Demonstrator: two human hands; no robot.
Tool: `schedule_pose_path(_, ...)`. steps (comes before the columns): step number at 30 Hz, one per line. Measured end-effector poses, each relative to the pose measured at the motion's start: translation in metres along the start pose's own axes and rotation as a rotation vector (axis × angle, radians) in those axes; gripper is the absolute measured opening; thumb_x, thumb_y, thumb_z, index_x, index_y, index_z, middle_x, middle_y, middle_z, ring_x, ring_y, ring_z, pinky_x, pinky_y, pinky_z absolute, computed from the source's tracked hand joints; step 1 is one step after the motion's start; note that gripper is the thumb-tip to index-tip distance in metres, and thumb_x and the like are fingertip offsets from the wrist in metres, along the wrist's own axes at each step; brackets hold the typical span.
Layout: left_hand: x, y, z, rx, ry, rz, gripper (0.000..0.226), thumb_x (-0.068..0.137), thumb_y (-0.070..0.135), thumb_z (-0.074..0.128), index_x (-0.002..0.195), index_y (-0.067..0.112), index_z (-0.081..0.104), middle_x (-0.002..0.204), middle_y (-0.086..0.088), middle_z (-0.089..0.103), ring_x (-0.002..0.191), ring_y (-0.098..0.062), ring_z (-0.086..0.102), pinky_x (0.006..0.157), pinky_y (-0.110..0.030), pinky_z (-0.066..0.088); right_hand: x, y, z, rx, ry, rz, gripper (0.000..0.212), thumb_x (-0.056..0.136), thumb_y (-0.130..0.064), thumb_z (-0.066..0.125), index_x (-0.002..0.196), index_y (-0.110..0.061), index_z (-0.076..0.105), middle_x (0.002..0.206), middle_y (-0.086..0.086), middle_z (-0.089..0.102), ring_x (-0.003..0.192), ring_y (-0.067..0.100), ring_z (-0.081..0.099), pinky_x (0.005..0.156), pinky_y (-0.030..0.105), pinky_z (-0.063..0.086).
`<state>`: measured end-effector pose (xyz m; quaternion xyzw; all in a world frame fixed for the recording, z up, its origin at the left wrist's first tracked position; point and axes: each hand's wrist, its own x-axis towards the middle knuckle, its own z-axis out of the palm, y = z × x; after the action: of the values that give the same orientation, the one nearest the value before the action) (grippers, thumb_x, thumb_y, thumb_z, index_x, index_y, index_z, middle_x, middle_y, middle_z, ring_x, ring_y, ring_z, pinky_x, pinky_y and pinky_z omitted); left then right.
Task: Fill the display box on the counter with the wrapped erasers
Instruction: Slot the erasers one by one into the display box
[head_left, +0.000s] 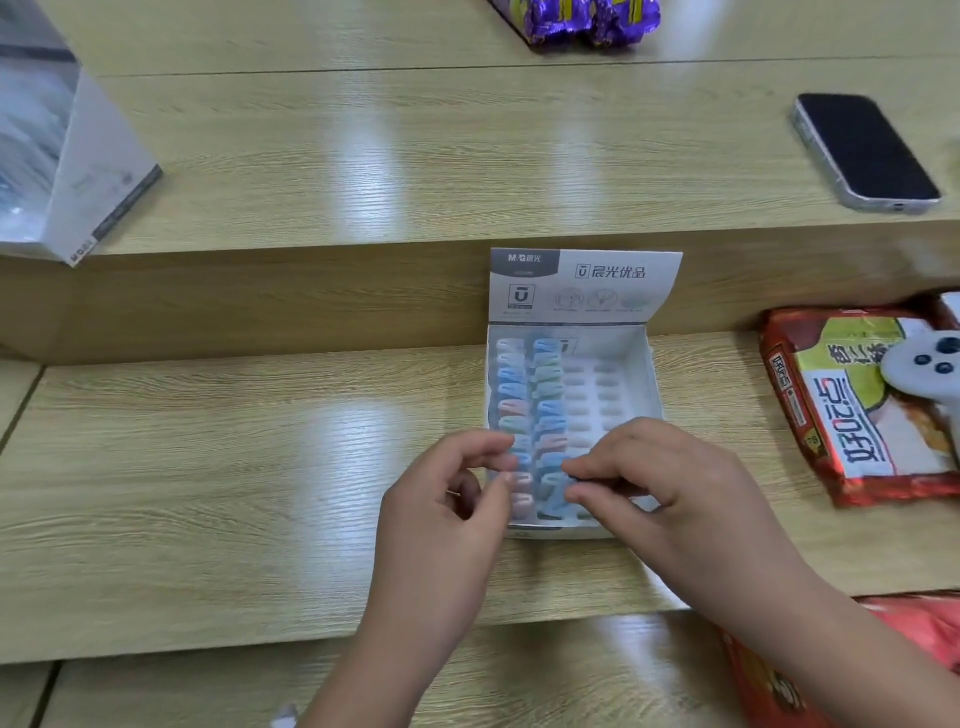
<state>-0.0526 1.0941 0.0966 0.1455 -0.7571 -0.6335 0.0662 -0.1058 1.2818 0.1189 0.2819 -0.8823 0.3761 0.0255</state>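
A white display box (652, 374) with its printed lid standing up sits on the lower wooden counter. Two rows of pastel wrapped erasers (524, 395) fill its left half; the right half shows empty slots. My right hand (670, 493) is over the box's near right part, its thumb and fingers pinching a blue wrapped eraser (563, 486) at the near end of the second row. My left hand (447, 499) hovers at the box's near left corner with curled fingers, the fingertips touching the erasers of the first row.
A black phone (865, 150) lies on the raised shelf at the right. A red snack packet (857, 405) with a white controller (924, 364) on it lies right of the box. A grey carton (78, 171) stands at the far left, purple packets (587, 21) at the top.
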Motion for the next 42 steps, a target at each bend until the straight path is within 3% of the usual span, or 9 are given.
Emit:
schedule_pose_path(5, -0.001, 0.0, 0.001, -0.012, -0.001, 0.007, 0.046, 0.087, -0.001, 0.07, 0.096, 0.044, 0.07, 0.09, 0.013, 0.073, 0.059, -0.014, 0.055, 0.058, -0.009, 0.046, -0.002, 0.001, 0.001, 0.025, -0.016, -0.023, 0.011, 0.085, -0.029, 0.073, 0.093, -0.022, 0.075, 0.087, -0.017, 0.064, 0.079, 0.003, 0.064, 0.063, 0.028, 0.054)
schedule_pose_path(18, 0.002, -0.002, 0.001, 0.052, -0.023, 0.037, 0.044, 0.087, 0.002, 0.069, 0.097, 0.045, 0.069, 0.091, 0.016, 0.073, 0.058, -0.002, 0.049, 0.06, -0.009, 0.045, 0.002, -0.01, -0.005, -0.244, -0.213, -0.092, 0.014, 0.085, -0.025, 0.075, 0.098, -0.028, 0.078, 0.087, -0.011, 0.068, 0.069, 0.011, 0.067, 0.055, 0.028, 0.054)
schedule_pose_path(20, -0.001, 0.001, -0.004, 0.009, -0.032, 0.033, 0.041, 0.087, 0.001, 0.07, 0.096, 0.041, 0.071, 0.091, 0.016, 0.074, 0.059, 0.0, 0.05, 0.06, -0.008, 0.046, -0.003, -0.014, -0.005, -0.274, -0.165, -0.087, 0.012, 0.089, -0.027, 0.071, 0.099, -0.03, 0.078, 0.089, -0.012, 0.069, 0.074, 0.013, 0.068, 0.055, 0.03, 0.054)
schedule_pose_path(26, -0.019, -0.007, -0.045, -0.122, 0.079, -0.03, 0.029, 0.09, 0.004, 0.072, 0.094, 0.033, 0.074, 0.093, 0.01, 0.078, 0.077, -0.005, 0.065, 0.068, -0.021, 0.055, -0.042, -0.033, 0.019, -0.181, 0.224, -0.118, 0.014, 0.092, -0.022, 0.065, 0.098, -0.021, 0.078, 0.095, -0.005, 0.069, 0.086, 0.015, 0.065, 0.068, 0.032, 0.052)
schedule_pose_path(28, -0.032, -0.013, -0.062, -0.122, 0.127, -0.063, 0.026, 0.09, 0.004, 0.072, 0.094, 0.029, 0.073, 0.087, 0.01, 0.077, 0.076, -0.006, 0.066, 0.068, -0.024, 0.054, -0.055, -0.042, 0.036, -0.153, 0.241, -0.157, 0.013, 0.092, -0.02, 0.066, 0.098, -0.018, 0.078, 0.093, -0.002, 0.07, 0.085, 0.016, 0.065, 0.068, 0.031, 0.051)
schedule_pose_path(33, -0.082, -0.049, -0.104, -0.086, 0.264, -0.198, 0.017, 0.09, 0.003, 0.073, 0.095, 0.019, 0.074, 0.079, 0.009, 0.07, 0.073, -0.005, 0.063, 0.07, -0.021, 0.054, -0.095, -0.066, 0.101, -0.078, 0.025, -0.158, 0.014, 0.093, -0.022, 0.065, 0.099, -0.019, 0.077, 0.093, -0.002, 0.069, 0.083, 0.017, 0.066, 0.06, 0.031, 0.051)
schedule_pose_path(37, -0.122, -0.086, -0.134, -0.035, 0.332, -0.312, 0.015, 0.09, 0.006, 0.073, 0.096, 0.02, 0.074, 0.08, 0.008, 0.071, 0.074, -0.007, 0.065, 0.071, -0.025, 0.055, -0.122, -0.082, 0.16, -0.052, -0.196, -0.045, 0.018, 0.094, -0.031, 0.058, 0.101, -0.025, 0.074, 0.096, -0.008, 0.068, 0.082, 0.016, 0.067, 0.055, 0.031, 0.053)
schedule_pose_path(40, -0.144, -0.12, -0.154, 0.02, 0.432, -0.4, 0.017, 0.09, 0.007, 0.073, 0.092, 0.024, 0.074, 0.075, 0.015, 0.07, 0.07, -0.001, 0.063, 0.066, -0.015, 0.052, -0.128, -0.09, 0.203, -0.06, -0.389, 0.104, 0.023, 0.092, -0.041, 0.057, 0.107, -0.029, 0.07, 0.099, -0.011, 0.067, 0.083, 0.013, 0.068, 0.061, 0.032, 0.055)
schedule_pose_path(42, -0.158, -0.143, -0.165, 0.076, 0.514, -0.468, 0.018, 0.089, 0.009, 0.073, 0.09, 0.027, 0.072, 0.076, 0.013, 0.07, 0.069, -0.005, 0.063, 0.066, -0.018, 0.051, -0.129, -0.092, 0.23, -0.088, -0.485, 0.18, 0.029, 0.092, -0.045, 0.057, 0.116, -0.032, 0.065, 0.103, -0.013, 0.064, 0.09, 0.01, 0.066, 0.069, 0.029, 0.053)
